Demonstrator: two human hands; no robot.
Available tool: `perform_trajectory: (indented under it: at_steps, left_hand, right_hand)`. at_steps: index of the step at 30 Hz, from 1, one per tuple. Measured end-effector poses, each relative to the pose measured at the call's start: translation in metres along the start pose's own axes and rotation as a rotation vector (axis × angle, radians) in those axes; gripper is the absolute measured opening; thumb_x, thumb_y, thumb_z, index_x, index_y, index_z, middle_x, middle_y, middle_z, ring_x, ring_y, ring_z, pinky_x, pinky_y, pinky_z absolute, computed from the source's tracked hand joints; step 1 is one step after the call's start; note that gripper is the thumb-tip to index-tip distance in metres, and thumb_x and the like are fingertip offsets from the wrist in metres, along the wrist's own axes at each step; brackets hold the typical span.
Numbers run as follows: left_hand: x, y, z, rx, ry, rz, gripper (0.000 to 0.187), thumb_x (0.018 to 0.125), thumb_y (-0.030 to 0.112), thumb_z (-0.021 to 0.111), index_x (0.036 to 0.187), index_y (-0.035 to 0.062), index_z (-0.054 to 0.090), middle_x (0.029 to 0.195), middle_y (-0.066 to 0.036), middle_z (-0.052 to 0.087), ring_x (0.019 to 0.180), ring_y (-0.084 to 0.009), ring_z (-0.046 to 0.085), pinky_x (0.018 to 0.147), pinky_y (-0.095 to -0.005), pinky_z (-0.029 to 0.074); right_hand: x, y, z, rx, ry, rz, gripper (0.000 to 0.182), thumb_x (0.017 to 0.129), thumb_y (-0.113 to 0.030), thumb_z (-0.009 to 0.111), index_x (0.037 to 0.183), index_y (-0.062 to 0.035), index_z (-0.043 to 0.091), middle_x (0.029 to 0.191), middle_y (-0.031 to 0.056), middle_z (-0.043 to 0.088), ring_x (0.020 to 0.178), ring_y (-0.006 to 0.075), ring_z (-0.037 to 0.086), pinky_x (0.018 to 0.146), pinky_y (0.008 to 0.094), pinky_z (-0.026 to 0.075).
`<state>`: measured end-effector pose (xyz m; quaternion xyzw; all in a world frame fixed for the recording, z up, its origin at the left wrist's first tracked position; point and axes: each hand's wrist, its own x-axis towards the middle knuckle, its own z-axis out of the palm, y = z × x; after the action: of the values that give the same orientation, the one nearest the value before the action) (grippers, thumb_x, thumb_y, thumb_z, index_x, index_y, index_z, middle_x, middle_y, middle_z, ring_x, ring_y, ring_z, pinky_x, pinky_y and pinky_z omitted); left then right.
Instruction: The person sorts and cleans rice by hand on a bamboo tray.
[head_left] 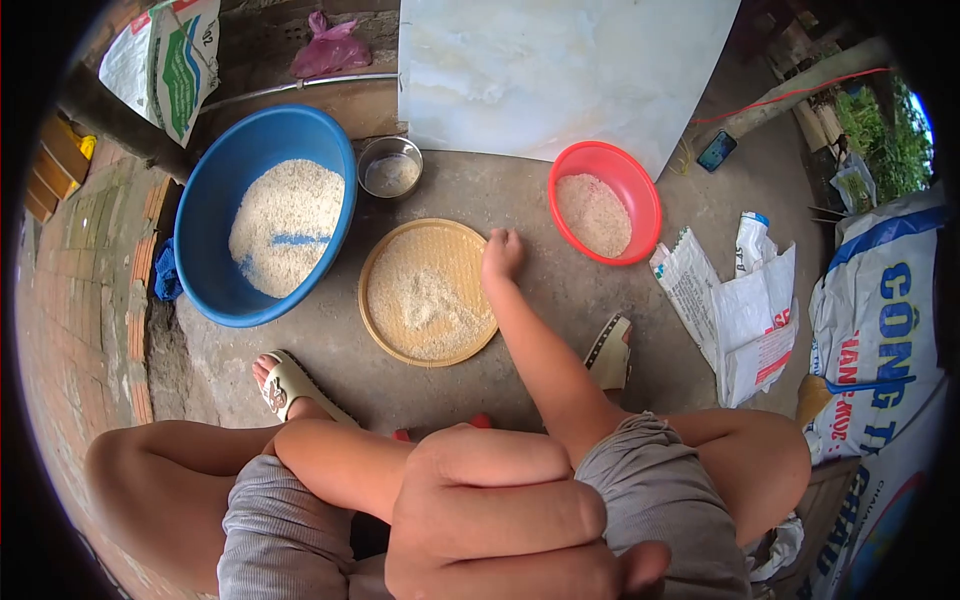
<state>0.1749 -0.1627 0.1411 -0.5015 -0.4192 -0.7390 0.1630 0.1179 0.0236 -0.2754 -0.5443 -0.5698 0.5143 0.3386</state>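
My left hand (495,520) is raised close to the camera, low in the view, its fingers curled into the palm; whatever it may hold is hidden. My right hand (503,253) reaches forward with its fingers closed, right beside the right rim of a round woven bamboo tray (385,338). Rice grains (425,300) lie on the tray, heaped loosely toward its middle. Left of the tray, a big blue basin (200,240) holds a large amount of rice (290,200). A red plastic basin (648,205) with more grain (595,215) stands to the right of my right hand.
A small metal bowl (391,167) sits between blue basin and tray. Behind stands a pale board (560,80). Flattened white sacks (750,320), a phone (717,151) and large printed bags (875,320) lie on the right. My sandalled feet (290,390) flank the tray.
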Motion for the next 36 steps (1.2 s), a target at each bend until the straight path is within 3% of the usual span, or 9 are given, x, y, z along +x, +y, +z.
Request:
perform_trajectory:
  at_steps: [2,6,7,13,16,18,23,30,36]
  left_hand:
    - [0.002,-0.008,0.007,0.022,0.048,0.198,0.043,0.073,-0.008,0.060,0.052,0.0097,0.027,0.043,0.003,0.036,0.036,-0.0078,0.026,0.035,-0.0212,0.018]
    - [-0.044,-0.022,0.012,-0.166,-0.266,0.331,0.027,0.071,-0.008,0.062,0.067,0.0125,0.044,0.058,0.002,0.039,0.047,-0.0101,0.040,0.043,-0.0224,0.027]
    - [-0.054,-0.020,0.021,-0.294,-0.258,0.312,0.016,0.068,0.007,0.069,0.065,0.0052,0.053,0.065,-0.004,0.053,0.052,-0.0127,0.049,0.045,-0.0256,0.037]
    - [-0.118,-0.129,0.021,0.173,-0.491,0.219,0.022,0.072,0.009,0.066,0.064,0.0095,0.046,0.060,-0.001,0.045,0.051,-0.0168,0.048,0.043,-0.0302,0.036]
    - [-0.163,-0.188,-0.026,0.591,-0.572,-0.292,0.014,0.077,0.015,0.063,0.075,0.0057,0.053,0.075,-0.007,0.059,0.066,-0.0266,0.059,0.061,-0.0396,0.049]
    - [-0.201,-0.217,-0.065,0.760,-0.548,-0.502,0.018,0.083,0.016,0.058,0.096,0.0052,0.054,0.091,-0.013,0.060,0.079,-0.0334,0.059,0.067,-0.0399,0.048]
    - [-0.295,-0.239,-0.158,1.063,-0.768,-0.766,0.052,0.093,0.031,0.040,0.141,0.0135,0.029,0.148,-0.014,0.022,0.135,-0.0354,0.022,0.111,-0.0418,0.020]
    - [-0.301,-0.240,-0.143,1.168,-0.820,-0.721,0.052,0.094,0.033,0.035,0.143,0.0191,0.025,0.150,-0.012,0.017,0.137,-0.0346,0.016,0.111,-0.0452,0.013]
    - [-0.299,-0.235,-0.138,1.144,-0.916,-0.687,0.053,0.094,0.034,0.034,0.144,0.0172,0.024,0.150,-0.012,0.016,0.138,-0.0340,0.013,0.111,-0.0470,0.012]
  right_hand:
    - [-0.009,0.004,-0.001,-0.321,0.041,-0.259,0.020,0.086,-0.018,0.048,0.089,-0.0009,0.058,0.070,0.0160,0.061,0.067,0.0274,0.061,0.062,0.0371,0.046]
    - [-0.024,-0.014,-0.014,-0.347,-0.170,-0.499,0.016,0.087,-0.018,0.050,0.088,-0.0028,0.056,0.074,0.0188,0.061,0.071,0.0339,0.061,0.065,0.0400,0.047]
    - [-0.025,-0.014,-0.017,-0.340,-0.224,-0.555,0.015,0.086,-0.016,0.050,0.088,-0.0028,0.055,0.076,0.0185,0.061,0.072,0.0350,0.060,0.066,0.0410,0.047]
    - [-0.048,-0.014,-0.045,-0.583,-0.506,-0.867,0.014,0.087,-0.016,0.048,0.096,-0.0058,0.053,0.100,0.0166,0.050,0.094,0.0342,0.051,0.080,0.0417,0.044]
    - [-0.030,0.055,-0.027,-0.139,-0.700,-0.611,0.019,0.087,-0.019,0.048,0.101,-0.0066,0.050,0.100,0.0137,0.050,0.097,0.0323,0.049,0.084,0.0419,0.042]
    - [-0.050,-0.010,-0.045,-0.703,-0.499,-0.932,0.023,0.087,-0.021,0.050,0.106,-0.0075,0.051,0.102,0.0121,0.049,0.097,0.0312,0.049,0.087,0.0412,0.041]
    - [-0.056,-0.017,-0.044,-0.796,-0.553,-0.890,0.028,0.084,-0.018,0.055,0.111,-0.0117,0.058,0.114,0.0106,0.048,0.108,0.0297,0.044,0.094,0.0396,0.038]
    - [-0.057,-0.017,-0.047,-0.926,-0.415,-1.069,0.038,0.087,-0.019,0.052,0.125,-0.0205,0.051,0.135,0.0103,0.038,0.125,0.0323,0.034,0.103,0.0430,0.029]
    - [-0.047,-0.006,-0.041,-0.807,-0.188,-0.683,0.045,0.086,-0.015,0.049,0.131,-0.0168,0.045,0.139,0.0120,0.036,0.129,0.0353,0.031,0.106,0.0451,0.026]
